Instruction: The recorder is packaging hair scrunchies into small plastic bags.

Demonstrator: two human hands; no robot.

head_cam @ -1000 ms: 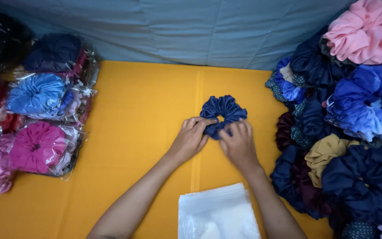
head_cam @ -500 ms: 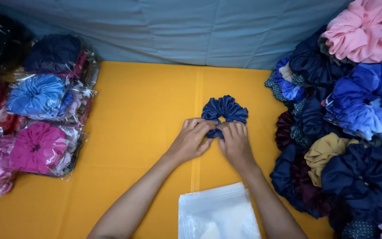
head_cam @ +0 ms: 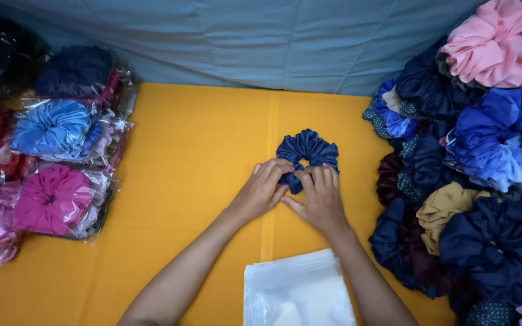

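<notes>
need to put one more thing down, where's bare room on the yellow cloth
Bare yellow cloth lies between the bagged scrunchies and the hands, and in front of the blue backdrop. Crowded: the loose scrunchie pile at right, the clear bag stack near the bottom edge, and the navy scrunchie under left hand and right hand.

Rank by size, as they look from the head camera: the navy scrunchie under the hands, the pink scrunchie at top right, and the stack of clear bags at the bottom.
1. Stack of clear bags, though cut off by the frame edge.
2. Pink scrunchie.
3. Navy scrunchie, partly covered by both hands.
</notes>
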